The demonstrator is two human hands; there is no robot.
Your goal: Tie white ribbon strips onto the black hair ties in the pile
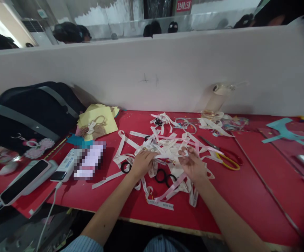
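Observation:
A white ribbon (167, 155) is stretched between my two hands above a loose heap of printed white and pink ribbons. My left hand (144, 161) pinches one end, its fingers bent over the heap. At the other end, my right hand (192, 165) is turned partly palm up, with thumb and fingertips closed on the ribbon. Several black rings lie among the strips, one black ring (160, 175) just below the hands. A pink ribbon (171, 188) trails under my right hand. Scissors (229, 161) with red and yellow handles lie to its right.
Phones and a white power bank (69, 164) with a cable lie at left, before a dark bag (33, 112). Yellow papers (99, 117) sit behind them. A plastic bottle (215, 99) stands against the white partition (115, 77). Turquoise pieces (283, 129) are at right.

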